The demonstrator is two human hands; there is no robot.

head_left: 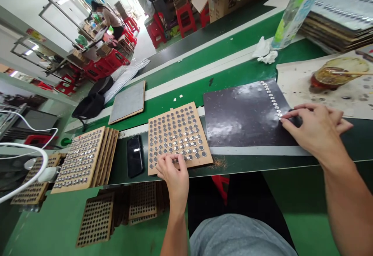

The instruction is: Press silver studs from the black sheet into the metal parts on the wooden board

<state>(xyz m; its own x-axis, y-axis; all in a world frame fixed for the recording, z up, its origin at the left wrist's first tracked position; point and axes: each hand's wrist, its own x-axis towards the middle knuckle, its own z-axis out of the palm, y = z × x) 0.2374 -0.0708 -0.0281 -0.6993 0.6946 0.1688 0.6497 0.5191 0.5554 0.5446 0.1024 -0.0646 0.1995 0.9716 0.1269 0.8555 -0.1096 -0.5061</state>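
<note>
My left hand (174, 174) rests at the front edge of a brown board (180, 122) covered with rows of dark round discs. Its fingers are curled together over the discs; what they hold, if anything, is hidden. Several discs near the hand carry small shiny pieces on top. To the right lies a dark glossy sheet (236, 112) with a line of small shiny discs (271, 97) along its right side. At the near end of that line, my right hand (316, 129) pinches a small shiny disc between thumb and forefinger. A dark rounded object (296, 121) shows partly behind these fingers.
A black phone (135, 155) and a stack of disc-covered boards (81, 159) stand to the left. Behind are a grey board (128, 102), a plastic bottle (294, 15) and crumpled tissue (266, 52). A cup of brown liquid (332, 75) with a stick stands at right.
</note>
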